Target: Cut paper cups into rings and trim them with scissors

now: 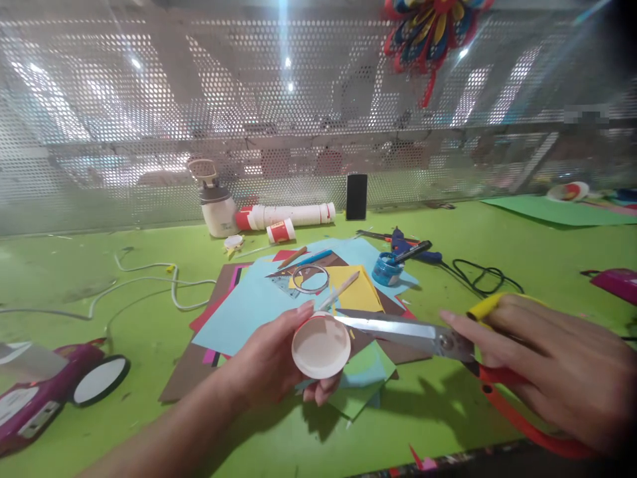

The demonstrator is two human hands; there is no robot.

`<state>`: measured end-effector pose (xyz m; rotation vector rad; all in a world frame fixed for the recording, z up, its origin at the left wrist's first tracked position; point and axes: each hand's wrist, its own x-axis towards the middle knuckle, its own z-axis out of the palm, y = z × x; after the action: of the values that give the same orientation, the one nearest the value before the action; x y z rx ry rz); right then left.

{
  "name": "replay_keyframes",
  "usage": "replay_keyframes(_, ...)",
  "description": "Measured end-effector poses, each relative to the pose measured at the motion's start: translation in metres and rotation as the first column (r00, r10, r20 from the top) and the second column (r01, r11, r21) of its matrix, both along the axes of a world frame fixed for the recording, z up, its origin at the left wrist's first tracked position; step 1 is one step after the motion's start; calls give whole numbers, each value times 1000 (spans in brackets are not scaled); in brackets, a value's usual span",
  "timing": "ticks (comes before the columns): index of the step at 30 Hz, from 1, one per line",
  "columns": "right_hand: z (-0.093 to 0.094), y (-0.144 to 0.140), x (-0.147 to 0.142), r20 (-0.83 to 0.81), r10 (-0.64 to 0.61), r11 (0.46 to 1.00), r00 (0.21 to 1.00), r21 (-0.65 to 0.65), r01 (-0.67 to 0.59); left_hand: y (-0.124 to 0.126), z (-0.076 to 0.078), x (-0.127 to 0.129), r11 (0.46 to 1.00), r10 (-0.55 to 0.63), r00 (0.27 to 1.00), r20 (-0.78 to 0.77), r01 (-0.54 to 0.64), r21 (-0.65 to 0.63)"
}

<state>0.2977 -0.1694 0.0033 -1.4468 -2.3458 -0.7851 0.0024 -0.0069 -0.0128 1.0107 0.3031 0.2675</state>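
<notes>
In the lower middle of the frame, the left hand (276, 355) is wrapped around a white paper cup (321, 350). At lower right, the right hand (552, 362) grips large scissors (398, 328), blades pointing left to the cup's rim, above the green table (149, 332).

Two hands (286, 355) (552, 358), one pair of scissors (393, 326)

On my feed I count at least two single cups (321, 348) (281, 230), plus one cup stack (293, 216) I can't number. I also get one bottle (219, 212), one phone (356, 197), one jar (386, 272), one ring (309, 292), one glue gun (404, 244) and overlapping sheets (239, 309) beyond my counting.
</notes>
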Motion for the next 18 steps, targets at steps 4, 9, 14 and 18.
replay_keyframes(4, 0, 0, -2, 108, 15, 1000, 994, -15, -13, 0, -3, -1, 999, -38, 998, 44, 40, -34)
replay_keyframes(9, -4, 1, -1, 84, 8, 998, 996, -58, -3, -1, -1, -1, 999, -40, 998, 41, 40, -20)
replay_keyframes(14, -4, 2, -1, 67, 15, 998, 998, -55, -11, -2, 2, 0, 1000, -20, 1000, -8, 20, -5)
replay_keyframes(18, -7, 2, 3, 82, 28, 997, 996, -67, -23, -2, 0, 1, 999, -8, 1000, 1, 7, 31)
